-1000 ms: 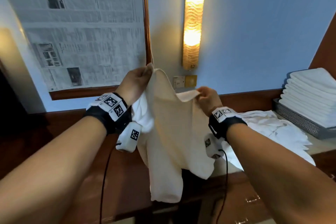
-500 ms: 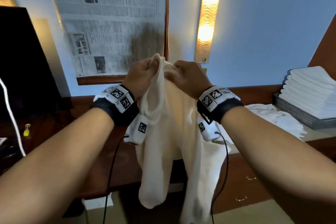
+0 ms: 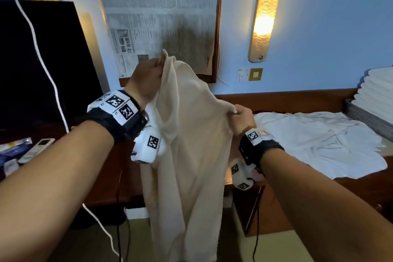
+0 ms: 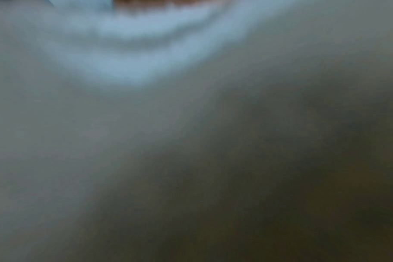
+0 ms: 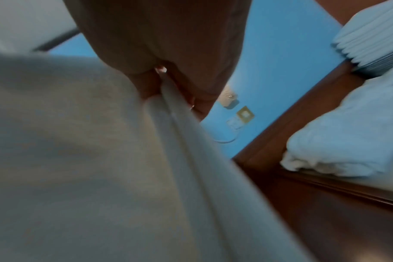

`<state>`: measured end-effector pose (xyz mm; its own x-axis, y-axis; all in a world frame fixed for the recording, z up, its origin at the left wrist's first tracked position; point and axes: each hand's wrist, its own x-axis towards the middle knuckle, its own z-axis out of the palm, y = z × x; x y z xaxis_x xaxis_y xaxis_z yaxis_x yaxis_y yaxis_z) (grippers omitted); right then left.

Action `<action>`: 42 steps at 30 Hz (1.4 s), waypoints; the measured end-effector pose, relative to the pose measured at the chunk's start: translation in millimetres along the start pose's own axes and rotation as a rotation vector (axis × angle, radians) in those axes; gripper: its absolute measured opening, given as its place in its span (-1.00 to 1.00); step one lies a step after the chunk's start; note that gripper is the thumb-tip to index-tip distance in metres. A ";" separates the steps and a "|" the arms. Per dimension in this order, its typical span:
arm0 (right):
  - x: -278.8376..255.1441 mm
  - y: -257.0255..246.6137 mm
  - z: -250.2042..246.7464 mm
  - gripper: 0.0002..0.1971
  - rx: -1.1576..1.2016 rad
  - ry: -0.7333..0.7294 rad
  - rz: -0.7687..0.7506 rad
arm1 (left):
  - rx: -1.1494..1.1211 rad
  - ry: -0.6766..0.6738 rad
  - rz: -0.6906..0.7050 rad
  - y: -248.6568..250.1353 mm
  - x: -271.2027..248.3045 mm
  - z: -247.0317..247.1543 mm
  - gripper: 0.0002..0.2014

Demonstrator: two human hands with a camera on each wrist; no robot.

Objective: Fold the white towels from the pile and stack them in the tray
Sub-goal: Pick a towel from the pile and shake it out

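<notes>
Overhead, a long wooden counter (image 3: 287, 100) runs along a blue wall, with a dark screen (image 3: 36, 59) standing at its left end. Held up in mid-air before the counter hangs the white towel (image 3: 191, 155), draped lengthwise, its lower end falling below the counter edge toward the floor. Right of it, the pile of loose white towels (image 3: 314, 140) lies spread on the counter top. Far right, the grey tray (image 3: 361, 116) carries a stack of folded towels (image 3: 378, 89), touching the pile's far edge.

Left hand (image 3: 146, 83): raised highest, fingers curled, pinching the towel's upper corner. Left wrist view is a grey blur, nothing readable.

Right hand (image 3: 242, 119): lower and apart from the left, fingers (image 5: 146, 85) and thumb closed on another point of the towel's top edge, cloth sagging between the two hands. Right wrist view confirms the pinch on a fold of hem.

Small items: wall lamp (image 3: 265, 13) lit; remote control (image 3: 36, 150) on the counter at left.
</notes>
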<state>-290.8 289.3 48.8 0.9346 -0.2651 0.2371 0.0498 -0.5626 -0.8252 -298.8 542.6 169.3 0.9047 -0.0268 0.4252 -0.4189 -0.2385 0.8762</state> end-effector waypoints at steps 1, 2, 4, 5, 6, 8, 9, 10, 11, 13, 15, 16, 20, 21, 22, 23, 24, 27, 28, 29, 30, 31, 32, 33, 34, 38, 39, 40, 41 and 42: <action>0.2 -15.8 2.3 -0.77 0.046 0.005 -0.059 | -0.026 -0.022 -0.028 -5.7 -3.0 -3.1 -0.64; 0.4 -32.9 4.0 -0.76 0.085 -0.003 -0.135 | -0.053 -0.046 -0.055 -11.2 -6.4 -5.4 -0.62; 0.3 -72.6 4.6 -0.77 0.111 -0.030 -0.312 | -0.110 -0.075 -0.099 -15.0 -14.3 -4.1 -0.56; -0.5 -92.8 4.0 -0.80 0.101 -0.054 -0.387 | -0.154 -0.081 -0.112 -14.1 -17.8 -0.9 -0.55; 0.6 -110.7 3.0 -0.76 0.086 -0.069 -0.465 | -0.199 -0.089 -0.118 -13.5 -20.3 2.6 -0.58; 6.6 -136.0 0.1 -0.58 0.014 -0.048 -0.600 | -0.248 -0.101 -0.118 -8.3 -24.4 11.1 -0.71; 7.6 -143.6 -3.1 -0.55 -0.035 -0.023 -0.627 | -0.255 -0.095 -0.111 -5.5 -24.6 14.0 -0.73; 8.6 -146.8 -7.0 -0.54 -0.074 -0.002 -0.653 | -0.245 -0.080 -0.091 -2.6 -23.2 15.6 -0.72; 8.2 -146.2 -9.9 -0.53 -0.102 0.003 -0.656 | -0.209 -0.059 -0.066 0.7 -20.4 16.2 -0.69; 1.4 -136.7 -13.8 -0.58 -0.103 -0.038 -0.630 | -0.084 -0.030 -0.015 5.3 -10.3 12.6 -0.59; -6.1 -120.5 -11.7 -0.67 -0.059 -0.085 -0.611 | -0.026 -0.024 0.022 7.9 2.0 11.8 -0.51; -8.3 -111.1 -8.9 -0.70 -0.029 -0.102 -0.602 | 0.002 -0.037 0.040 7.4 5.9 13.9 -0.48; -5.6 -63.9 3.1 -0.78 -0.003 -0.199 -0.499 | 0.070 -0.064 0.068 7.8 10.4 26.8 -0.52; -2.1 -44.7 3.0 -0.79 -0.011 -0.210 -0.444 | 0.085 -0.042 0.048 10.1 13.5 28.2 -0.55; 0.8 -23.3 0.3 -0.79 -0.017 -0.209 -0.386 | 0.128 -0.006 0.026 13.6 17.0 27.5 -0.57; 3.8 -0.1 -4.1 -0.77 -0.031 -0.201 -0.326 | 0.225 0.034 0.011 16.4 19.8 25.9 -0.58; 8.2 25.5 -9.4 -0.74 -0.051 -0.194 -0.262 | 0.321 0.072 0.010 18.8 21.8 23.4 -0.59; 22.2 76.2 -30.7 -0.72 -0.051 -0.150 -0.089 | 0.290 0.100 0.062 13.9 29.4 26.8 -0.66; 29.6 79.1 -36.8 -0.74 -0.004 -0.114 -0.071 | 0.267 0.084 0.037 12.0 30.0 34.0 -0.69; 38.6 74.4 -42.3 -0.79 0.040 -0.083 -0.088 | 0.225 0.062 -0.009 7.2 31.4 43.2 -0.73; 48.1 63.8 -47.5 -0.82 0.073 -0.065 -0.131 | 0.131 0.026 -0.055 1.9 33.7 54.3 -0.78; 56.7 48.8 -52.8 -0.83 0.095 -0.058 -0.194 | 0.015 -0.012 -0.098 -3.1 35.6 66.9 -0.82; 64.9 30.2 -58.2 -0.83 0.106 -0.061 -0.270 | -0.083 -0.051 -0.124 -7.0 35.2 80.7 -0.82; 71.6 10.7 -63.2 -0.83 0.106 -0.073 -0.358 | -0.140 -0.083 -0.142 -8.4 32.8 95.7 -0.79; 76.9 -7.0 -68.0 -0.83 0.096 -0.091 -0.443 | -0.183 -0.116 -0.150 -9.6 30.5 111.3 -0.71; 94.8 -50.5 -86.8 -0.69 0.019 -0.088 -0.619 | -0.325 -0.150 -0.158 -8.3 30.9 161.2 -0.52; 100.2 -52.3 -93.2 -0.65 -0.016 -0.077 -0.619 | -0.296 -0.104 -0.147 -7.0 35.3 165.9 -0.61; 104.6 -50.3 -100.1 -0.63 -0.048 -0.083 -0.598 | -0.273 -0.073 -0.129 -7.3 40.9 168.4 -0.70; 107.0 -44.3 -106.6 -0.63 -0.089 -0.116 -0.580 | -0.236 -0.054 -0.106 -5.5 45.6 170.1 -0.75; 106.8 -35.0 -112.1 -0.67 -0.145 -0.173 -0.571 | -0.156 -0.026 -0.090 -3.1 49.0 171.1 -0.76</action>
<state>-232.2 192.9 160.4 0.8189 0.2335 0.5243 0.5221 -0.6824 -0.5116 -239.8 376.0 148.6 0.9398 -0.0377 0.3395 -0.3416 -0.0877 0.9358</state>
